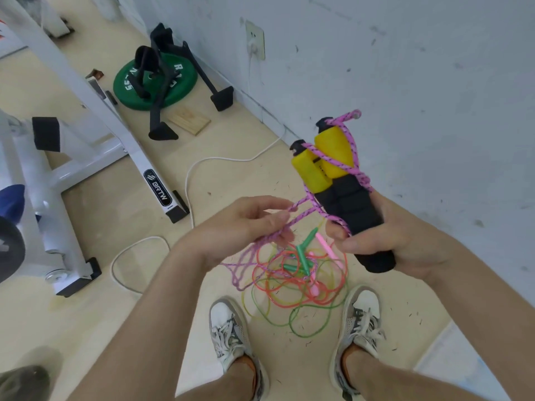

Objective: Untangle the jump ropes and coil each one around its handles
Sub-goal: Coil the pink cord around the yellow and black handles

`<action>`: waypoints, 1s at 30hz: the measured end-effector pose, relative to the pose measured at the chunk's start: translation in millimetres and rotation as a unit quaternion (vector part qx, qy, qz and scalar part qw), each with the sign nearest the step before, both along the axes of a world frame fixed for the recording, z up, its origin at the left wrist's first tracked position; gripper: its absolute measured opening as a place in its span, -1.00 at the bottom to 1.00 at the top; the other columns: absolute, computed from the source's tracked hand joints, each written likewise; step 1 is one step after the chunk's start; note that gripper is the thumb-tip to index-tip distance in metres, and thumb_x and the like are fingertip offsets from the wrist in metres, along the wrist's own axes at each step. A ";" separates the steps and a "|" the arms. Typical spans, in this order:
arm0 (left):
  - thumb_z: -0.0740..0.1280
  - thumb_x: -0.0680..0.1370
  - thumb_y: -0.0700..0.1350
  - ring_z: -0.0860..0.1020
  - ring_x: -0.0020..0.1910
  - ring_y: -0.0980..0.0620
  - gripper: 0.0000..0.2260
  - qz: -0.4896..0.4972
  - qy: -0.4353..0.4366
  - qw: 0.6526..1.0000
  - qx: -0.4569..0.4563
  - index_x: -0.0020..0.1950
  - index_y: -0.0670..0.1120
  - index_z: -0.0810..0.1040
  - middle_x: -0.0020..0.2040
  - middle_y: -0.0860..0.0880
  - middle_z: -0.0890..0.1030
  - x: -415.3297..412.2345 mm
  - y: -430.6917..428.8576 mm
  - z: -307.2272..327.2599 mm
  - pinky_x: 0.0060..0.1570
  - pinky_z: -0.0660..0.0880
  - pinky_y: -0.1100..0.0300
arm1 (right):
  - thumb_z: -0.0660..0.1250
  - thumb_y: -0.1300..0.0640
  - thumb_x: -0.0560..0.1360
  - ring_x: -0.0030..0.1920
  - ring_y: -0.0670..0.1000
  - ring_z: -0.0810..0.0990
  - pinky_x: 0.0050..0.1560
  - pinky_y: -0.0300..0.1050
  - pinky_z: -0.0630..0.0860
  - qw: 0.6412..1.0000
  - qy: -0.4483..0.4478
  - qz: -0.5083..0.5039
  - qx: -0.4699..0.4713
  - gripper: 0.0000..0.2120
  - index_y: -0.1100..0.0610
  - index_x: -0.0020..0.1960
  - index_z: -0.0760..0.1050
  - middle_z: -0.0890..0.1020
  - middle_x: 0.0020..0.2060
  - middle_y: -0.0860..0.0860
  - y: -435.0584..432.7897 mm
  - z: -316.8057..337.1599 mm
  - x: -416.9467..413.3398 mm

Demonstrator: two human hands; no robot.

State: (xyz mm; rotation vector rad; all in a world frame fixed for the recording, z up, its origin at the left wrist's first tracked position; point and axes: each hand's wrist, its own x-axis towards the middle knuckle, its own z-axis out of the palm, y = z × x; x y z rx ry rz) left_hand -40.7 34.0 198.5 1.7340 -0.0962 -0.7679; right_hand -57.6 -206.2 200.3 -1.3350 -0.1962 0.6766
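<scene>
One white-painted steel gym frame [95, 134] stands at far left. Right of it, on the beige floor, lie one round green weight plate [155, 82] and one flat wooden block [189, 121]. Left hand [246, 227]: thumb and fingers pinch one pink braided jump rope [351, 149], which runs up to the right and also trails down to the floor. On the floor, between two grey-white sneakers [228, 334], lies one tangle of thin plastic jump ropes [292, 293] with orange-red and yellow-green cords. Two pink handles show in it; the green handle count is unclear. Right hand [385, 244]: fingers wrap round two yellow-and-black foam-grip handles [347, 198], held side by side and tilted left. The pink rope crosses their yellow tops in a few turns.
</scene>
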 end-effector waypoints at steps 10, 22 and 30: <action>0.34 0.56 -0.03 0.18 -0.47 0.07 -0.69 0.063 -0.263 0.947 0.170 -0.38 -0.06 0.48 -0.50 0.03 0.24 8.9 -40.5 -2.5 -0.43 0.17 0.17 | 0.40 0.38 0.22 -0.38 -0.03 0.45 -0.38 -0.19 0.43 0.997 0.054 -0.045 -0.036 -0.29 -0.03 0.31 0.39 0.45 -0.34 0.07 10.4 -0.6 2.4; 0.24 0.56 -0.10 0.48 -0.19 -0.11 -0.89 -0.177 -0.398 0.756 0.489 -0.13 -0.05 0.52 -0.25 -0.03 0.49 -6.0 -64.9 6.3 -0.30 0.26 0.14 | 0.30 0.13 0.39 -0.27 0.13 0.46 -0.32 -0.12 0.34 0.695 -0.203 0.026 -0.690 -0.63 0.10 0.14 0.26 0.38 -0.31 -0.01 15.0 -29.7 1.8; 0.41 0.47 0.03 0.50 -0.27 0.04 -0.83 -0.216 -0.327 0.849 0.355 -0.19 -0.05 0.65 -0.32 0.01 0.56 -6.9 -45.7 7.8 -0.34 0.30 0.16 | 0.28 0.22 0.40 -0.24 0.10 0.50 -0.15 -0.08 0.16 0.637 -0.316 0.150 -0.687 -0.74 0.06 0.01 0.26 0.27 -0.36 -0.06 39.6 -28.0 -15.3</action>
